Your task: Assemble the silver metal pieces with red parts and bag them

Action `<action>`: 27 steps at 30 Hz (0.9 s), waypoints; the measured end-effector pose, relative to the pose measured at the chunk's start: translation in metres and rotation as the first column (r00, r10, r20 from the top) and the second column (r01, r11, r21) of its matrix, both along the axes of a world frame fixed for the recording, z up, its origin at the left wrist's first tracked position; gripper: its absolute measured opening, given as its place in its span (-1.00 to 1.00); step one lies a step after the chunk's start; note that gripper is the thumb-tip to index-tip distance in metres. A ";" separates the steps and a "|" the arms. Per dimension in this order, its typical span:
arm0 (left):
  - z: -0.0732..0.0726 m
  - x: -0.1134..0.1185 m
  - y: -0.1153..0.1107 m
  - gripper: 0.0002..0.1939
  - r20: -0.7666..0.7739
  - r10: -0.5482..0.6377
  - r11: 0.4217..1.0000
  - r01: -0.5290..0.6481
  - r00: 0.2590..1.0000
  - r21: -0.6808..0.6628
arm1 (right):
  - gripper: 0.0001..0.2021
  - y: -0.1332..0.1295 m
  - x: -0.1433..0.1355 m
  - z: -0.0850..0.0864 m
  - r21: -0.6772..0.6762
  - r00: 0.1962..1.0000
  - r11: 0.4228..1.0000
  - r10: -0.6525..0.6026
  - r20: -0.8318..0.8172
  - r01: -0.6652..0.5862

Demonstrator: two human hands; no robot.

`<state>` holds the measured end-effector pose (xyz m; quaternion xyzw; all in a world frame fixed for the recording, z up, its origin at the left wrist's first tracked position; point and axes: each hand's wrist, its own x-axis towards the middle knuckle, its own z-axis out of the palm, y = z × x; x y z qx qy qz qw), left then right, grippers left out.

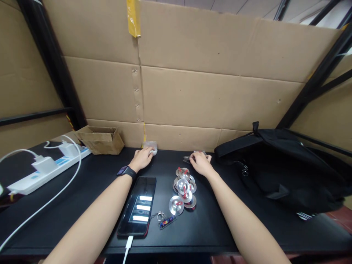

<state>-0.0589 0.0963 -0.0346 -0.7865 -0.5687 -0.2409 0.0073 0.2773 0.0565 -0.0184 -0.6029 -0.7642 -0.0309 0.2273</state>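
Packet (186, 159) beneath your right hand (201, 163), jutting left — fingers curled, pinch unclear | clear box (150, 144) at your left hand (142, 158) — pinch unclear | discs (183, 186) nearer your right

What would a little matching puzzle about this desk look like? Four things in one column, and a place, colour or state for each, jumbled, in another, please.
Things:
1. phone
2. shiny metal discs
3. left hand
4. bag

Places, colours, states:
A. black, on the right side of the table
B. dark watch on its wrist
C. white cable plugged into its near end
D. bunched together between the forearms, with red bits on some

Right pairs: 1-C, 2-D, 3-B, 4-A
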 end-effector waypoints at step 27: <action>0.052 0.055 -0.052 -0.80 0.226 -0.396 0.908 0.345 0.890 0.236 | -0.75 0.002 0.015 0.006 0.002 0.998 1.000 -0.001 -0.068 0.001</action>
